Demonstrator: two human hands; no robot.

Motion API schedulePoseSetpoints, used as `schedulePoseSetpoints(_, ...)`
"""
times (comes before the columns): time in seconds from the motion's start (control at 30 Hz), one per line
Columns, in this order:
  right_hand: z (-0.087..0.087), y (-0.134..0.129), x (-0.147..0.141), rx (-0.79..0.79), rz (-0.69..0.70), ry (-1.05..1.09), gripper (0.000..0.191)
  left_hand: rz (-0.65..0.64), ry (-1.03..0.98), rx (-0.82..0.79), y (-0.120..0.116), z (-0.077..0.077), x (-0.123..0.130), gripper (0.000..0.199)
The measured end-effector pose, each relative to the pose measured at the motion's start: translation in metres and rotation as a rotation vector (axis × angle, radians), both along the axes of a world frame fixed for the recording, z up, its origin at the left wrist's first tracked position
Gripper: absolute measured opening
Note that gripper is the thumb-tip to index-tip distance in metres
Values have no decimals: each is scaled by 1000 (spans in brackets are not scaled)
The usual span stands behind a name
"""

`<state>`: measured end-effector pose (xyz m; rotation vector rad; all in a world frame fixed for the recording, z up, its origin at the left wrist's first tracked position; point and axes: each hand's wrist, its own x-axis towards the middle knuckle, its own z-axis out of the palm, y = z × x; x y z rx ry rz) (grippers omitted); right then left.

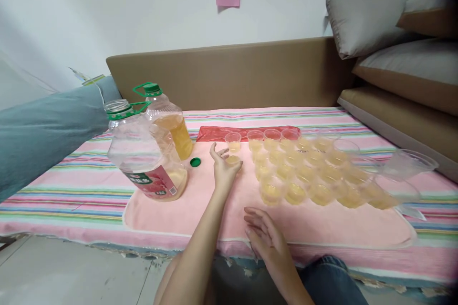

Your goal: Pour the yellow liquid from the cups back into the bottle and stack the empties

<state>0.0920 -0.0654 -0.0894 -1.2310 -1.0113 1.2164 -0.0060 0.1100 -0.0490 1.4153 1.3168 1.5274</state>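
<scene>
My left hand reaches over the pink mat, its fingers spread beside a clear plastic cup of yellow juice. Part of that cup is hidden behind the hand, and contact is hard to make out. Just beyond it stands another cup of juice. My right hand hovers by the mat's front edge with loosely extended fingers and holds nothing. To its upper right, several juice cups stand in close rows. On the left are an uncapped, mostly emptied juice jug and a capped, partly filled jug.
A green cap lies on the pink mat. Red plastic film stretches behind the cups. Tilted stacked clear cups are at the right. Cushions are piled at the far right, and a brown backrest runs behind.
</scene>
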Motion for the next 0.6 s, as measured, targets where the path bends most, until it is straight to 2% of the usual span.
schedulePoseSetpoints(0.2, -7, 3, -10, -52, -91, 9, 41, -22, -20, -26, 30, -5, 10, 98)
schedulePoseSetpoints(0.4, -12, 2, -16, -47, -104, 15, 46, 12, 5, -87, 32, -13, 16, 96)
schedulePoseSetpoints(0.6, -12, 1, -18, -54, -135, 12, 46, -2, -18, -51, 36, -21, 16, 96)
